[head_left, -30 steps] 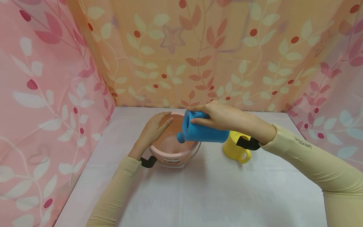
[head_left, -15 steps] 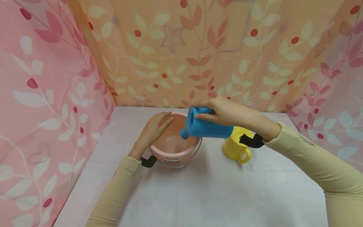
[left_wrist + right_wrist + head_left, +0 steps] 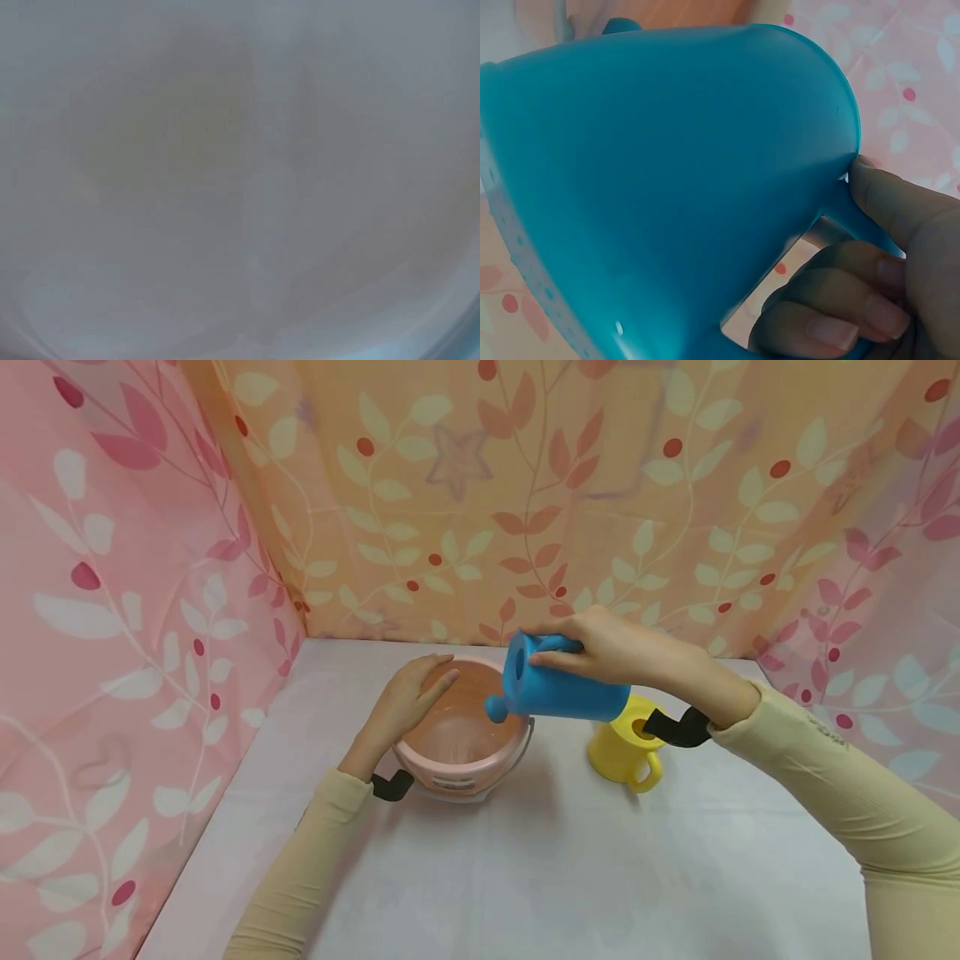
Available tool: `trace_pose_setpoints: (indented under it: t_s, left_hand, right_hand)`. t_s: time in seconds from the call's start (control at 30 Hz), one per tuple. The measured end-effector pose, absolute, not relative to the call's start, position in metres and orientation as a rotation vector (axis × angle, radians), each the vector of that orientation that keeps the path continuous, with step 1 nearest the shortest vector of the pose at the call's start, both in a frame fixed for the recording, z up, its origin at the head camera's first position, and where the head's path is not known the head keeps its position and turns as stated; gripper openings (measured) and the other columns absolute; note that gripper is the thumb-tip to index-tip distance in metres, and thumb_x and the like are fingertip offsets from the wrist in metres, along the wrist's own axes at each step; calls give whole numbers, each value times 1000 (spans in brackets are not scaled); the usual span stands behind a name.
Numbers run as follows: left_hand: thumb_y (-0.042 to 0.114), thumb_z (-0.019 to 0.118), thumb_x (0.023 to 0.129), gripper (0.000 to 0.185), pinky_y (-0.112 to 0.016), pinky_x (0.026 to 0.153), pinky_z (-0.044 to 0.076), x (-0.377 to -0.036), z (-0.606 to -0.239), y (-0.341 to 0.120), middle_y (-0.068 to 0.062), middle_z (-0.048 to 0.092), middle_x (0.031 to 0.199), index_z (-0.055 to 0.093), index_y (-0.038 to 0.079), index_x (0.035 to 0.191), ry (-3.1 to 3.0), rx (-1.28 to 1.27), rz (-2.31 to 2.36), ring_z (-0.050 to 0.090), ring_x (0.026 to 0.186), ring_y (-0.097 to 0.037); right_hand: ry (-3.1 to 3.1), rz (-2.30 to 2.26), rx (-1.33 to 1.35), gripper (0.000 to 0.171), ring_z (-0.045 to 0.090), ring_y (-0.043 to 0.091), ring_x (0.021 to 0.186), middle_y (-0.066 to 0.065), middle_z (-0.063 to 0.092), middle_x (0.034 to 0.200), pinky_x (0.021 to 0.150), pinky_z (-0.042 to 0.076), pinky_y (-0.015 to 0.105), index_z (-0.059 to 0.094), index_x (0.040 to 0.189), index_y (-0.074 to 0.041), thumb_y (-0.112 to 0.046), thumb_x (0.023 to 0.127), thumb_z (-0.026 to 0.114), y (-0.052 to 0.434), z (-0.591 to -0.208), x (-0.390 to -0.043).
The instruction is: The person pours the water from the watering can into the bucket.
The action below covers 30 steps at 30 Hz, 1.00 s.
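A pink bucket [image 3: 459, 770] with a wire handle stands on the table in the head view. My left hand [image 3: 405, 700] rests at its left rim, fingers extended along the edge and thumb reaching over the opening. My right hand [image 3: 626, 647] grips the handle of a blue watering can [image 3: 573, 692]. The can lies tipped on its side in the air, its round-ended spout [image 3: 497, 708] over the bucket's right rim. In the right wrist view, the thumb presses by the can's top edge, and curled fingers [image 3: 832, 300] wrap the handle. The left wrist view shows only a blurred pale surface.
A yellow can [image 3: 618, 752] with a holed top and a side handle stands right of the bucket, partly behind the right wrist's black strap. White cloth [image 3: 525, 877] covers the table. Patterned curtains [image 3: 420, 527] enclose the back and both sides.
My right hand has carried the blue watering can to the right and slightly up, its spout shifting toward the bucket's right rim. My left hand and the bucket stay in place.
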<state>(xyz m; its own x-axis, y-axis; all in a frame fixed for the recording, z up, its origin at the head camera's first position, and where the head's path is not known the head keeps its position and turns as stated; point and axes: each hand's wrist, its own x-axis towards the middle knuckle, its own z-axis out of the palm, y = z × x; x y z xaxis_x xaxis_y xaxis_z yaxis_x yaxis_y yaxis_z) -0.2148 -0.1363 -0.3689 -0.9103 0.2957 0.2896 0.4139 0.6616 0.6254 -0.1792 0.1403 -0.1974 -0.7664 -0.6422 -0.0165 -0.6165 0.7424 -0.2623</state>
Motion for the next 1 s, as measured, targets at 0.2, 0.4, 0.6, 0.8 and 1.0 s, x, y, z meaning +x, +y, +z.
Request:
trace_pose_setpoints:
  t_s: [0.2, 0.4, 0.6, 0.8, 1.0]
  left_hand:
    - [57, 40, 92, 59, -44, 108, 31, -216, -369, -137, -5, 47, 139, 49, 18, 135, -2711, -583, -1083, 39, 131, -25]
    - [60, 38, 92, 61, -44, 108, 31, -216, -370, -137, -6, 47, 139, 49, 18, 135, -2718, -578, -1087, 38, 132, -25]
    - [58, 39, 92, 59, -45, 108, 31, -216, -370, -138, -6, 46, 139, 49, 18, 135, -2715, -582, -1089, 38, 132, -26]
    - [58, 39, 92, 59, -45, 109, 31, -215, -369, -138, -6, 46, 140, 49, 18, 135, -2717, -573, -1094, 37, 132, -26]
    - [57, 39, 93, 59, -45, 108, 31, -214, -370, -138, -7, 47, 139, 49, 16, 135, -2717, -582, -1095, 39, 131, -26]
  right_hand:
    - [2842, -369, -1004, 52, 63, 33, 98, 14, 63, 117, 84, 51, 50, 50, 135, -18, -38, 88, 61, 143, -194, -180]
    - [2848, -368, -981, 53, 62, 34, 100, 14, 62, 119, 84, 52, 50, 50, 135, -19, -37, 88, 62, 145, -191, -179]
    - [2858, -366, -976, 52, 62, 34, 100, 15, 61, 121, 84, 52, 50, 51, 135, -18, -38, 88, 61, 148, -188, -177]
    - [2870, -371, -971, 52, 63, 34, 97, 14, 63, 118, 81, 53, 49, 51, 135, -19, -39, 88, 61, 153, -186, -175]
    - [2868, -398, -941, 52, 64, 34, 94, 14, 63, 116, 76, 55, 48, 50, 135, -21, -41, 88, 60, 159, -184, -171]
